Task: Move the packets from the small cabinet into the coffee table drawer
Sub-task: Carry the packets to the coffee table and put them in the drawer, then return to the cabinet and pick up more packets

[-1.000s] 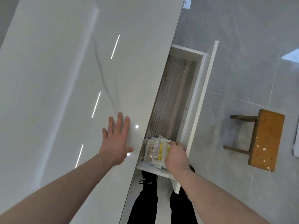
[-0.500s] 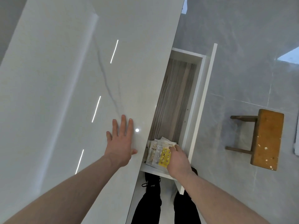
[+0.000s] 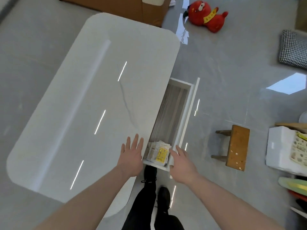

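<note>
The left hand (image 3: 132, 156) lies flat on the white table (image 3: 93, 103) near its lower right edge, fingers straight and spread, holding nothing. The right hand (image 3: 181, 164) hovers at the near right corner of the open drawer (image 3: 187, 113), fingers loosely extended and empty; whether it touches the drawer's front panel cannot be told. Between the 2 hands, in the near end of the drawer, lies a small heap of packets (image 3: 159, 153): 1 yellow packet on top and at least 2 pale ones beneath, the exact count unclear. They sit just beside the right hand's fingertips and close to the left hand's thumb side, touching neither. The rest of the drawer's wood-grain floor stretches toward the upper middle of the frame. Below the drawer, 2 black shoes (image 3: 150, 176) and dark trouser legs stand on the grey floor. At right centre stands 1 wooden stool (image 3: 237, 146); at the right edge, 1 white foam box (image 3: 279, 146). At the upper right lie 1 red plush toy (image 3: 207, 15) and 1 checked cushion (image 3: 292, 48).
</note>
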Tool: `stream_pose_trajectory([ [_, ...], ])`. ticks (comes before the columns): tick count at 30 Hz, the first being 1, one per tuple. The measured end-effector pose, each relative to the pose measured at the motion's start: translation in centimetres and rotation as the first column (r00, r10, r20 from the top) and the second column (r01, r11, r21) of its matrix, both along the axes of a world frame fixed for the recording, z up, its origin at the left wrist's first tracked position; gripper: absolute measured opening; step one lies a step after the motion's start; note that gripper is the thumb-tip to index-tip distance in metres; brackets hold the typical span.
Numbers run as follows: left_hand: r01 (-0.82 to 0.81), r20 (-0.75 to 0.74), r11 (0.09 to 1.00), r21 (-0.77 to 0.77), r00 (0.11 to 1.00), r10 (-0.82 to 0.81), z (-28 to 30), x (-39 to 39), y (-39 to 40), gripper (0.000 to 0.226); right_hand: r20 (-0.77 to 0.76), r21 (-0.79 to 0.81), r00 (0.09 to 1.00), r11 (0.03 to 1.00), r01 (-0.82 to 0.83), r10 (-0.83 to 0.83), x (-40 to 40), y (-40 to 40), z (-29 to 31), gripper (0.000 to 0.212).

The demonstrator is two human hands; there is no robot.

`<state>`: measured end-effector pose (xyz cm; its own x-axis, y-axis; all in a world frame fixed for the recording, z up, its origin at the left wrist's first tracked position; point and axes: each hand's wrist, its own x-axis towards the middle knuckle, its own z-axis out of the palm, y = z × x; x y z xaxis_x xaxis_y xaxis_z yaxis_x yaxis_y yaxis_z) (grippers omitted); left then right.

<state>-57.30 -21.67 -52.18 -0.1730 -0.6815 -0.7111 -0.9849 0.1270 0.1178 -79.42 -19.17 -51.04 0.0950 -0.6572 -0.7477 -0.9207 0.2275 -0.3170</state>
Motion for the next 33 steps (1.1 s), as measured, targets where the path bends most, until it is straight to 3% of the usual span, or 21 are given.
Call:
stream_pose_trajectory([
  [4, -0.093, -0.021, 0.996, -0.009, 0.995, 0.093, 7.8, 1.5, 6.8, 0.074, -0.031, 0.011, 0.986, 0.987, -0.161, 0.162, 0.6, 4.4, 6.7, 0.077],
  [9, -0.210, -0.059, 0.972, -0.103, 0.977, 0.205, 15.7, 3.9, 14.8, 0.068, 0.004, -0.047, 0.988, 0.987, -0.156, 0.157, 2.3, 9.9, 14.1, 0.077],
  [18, -0.462, -0.139, 0.844, -0.273, 0.887, 0.440, 23.2, 10.8, 23.1, 0.067, 0.046, -0.237, 0.958, 0.934, -0.266, 0.284, 9.7, 12.5, 22.6, 0.077],
  [25, -0.535, -0.192, 0.762, -0.364, 0.844, 0.501, 26.8, 21.5, 26.2, 0.067, 0.033, -0.307, 0.919, 0.878, -0.366, 0.394, 21.5, 13.2, 26.3, 0.075],
  [33, -0.550, -0.185, 0.706, -0.446, 0.828, 0.529, 30.3, 39.7, 29.5, 0.064, 0.106, -0.385, 0.903, 0.855, -0.348, 0.415, 39.3, 15.5, 29.2, 0.074],
])
